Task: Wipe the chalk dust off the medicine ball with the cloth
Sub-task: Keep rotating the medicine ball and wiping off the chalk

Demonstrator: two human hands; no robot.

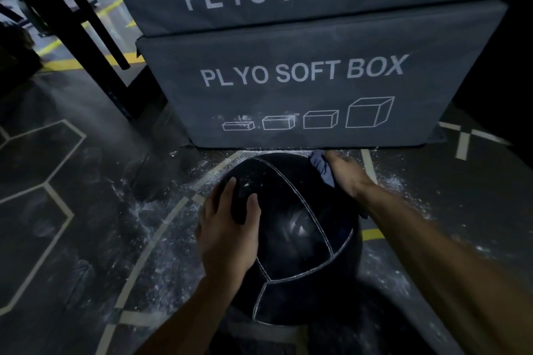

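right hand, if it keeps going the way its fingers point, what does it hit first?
Probably the lower plyo soft box. The right hand presses the cloth on the medicine ball's far upper side, pointing away from the camera toward the box face right behind the ball. Depth of the gap is unclear.

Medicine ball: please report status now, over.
Left hand flat on medicine ball, steadying. Right hand grips cloth on far side. Chalk specks remain. Plyo box close behind.

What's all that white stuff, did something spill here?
Yes, white powder, likely chalk, is scattered over the dark floor around the medicine ball, with specks on the ball and the lower plyo box. The right hand presses a cloth on the ball's far side; the left hand steadies it.
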